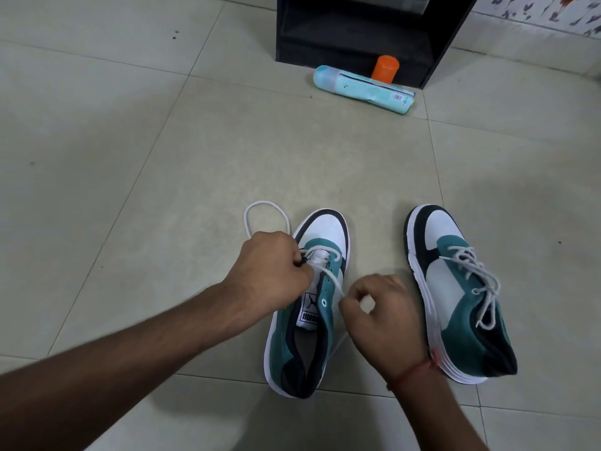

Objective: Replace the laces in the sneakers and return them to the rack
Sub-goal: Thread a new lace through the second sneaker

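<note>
The job is sitting about midway. The right sneaker, lying tilted on the floor to the right of the left sneaker, is already carrying a full lace with a bow. The left sneaker is only getting its first rows: the white lace is crossing the eyelets nearest its toe. The left hand is pinching the lace at those eyelets, a loop trailing beyond it; the right hand has its fingers curled round the other end. The dark rack is standing well beyond the left sneaker, still awaiting both shoes.
</note>
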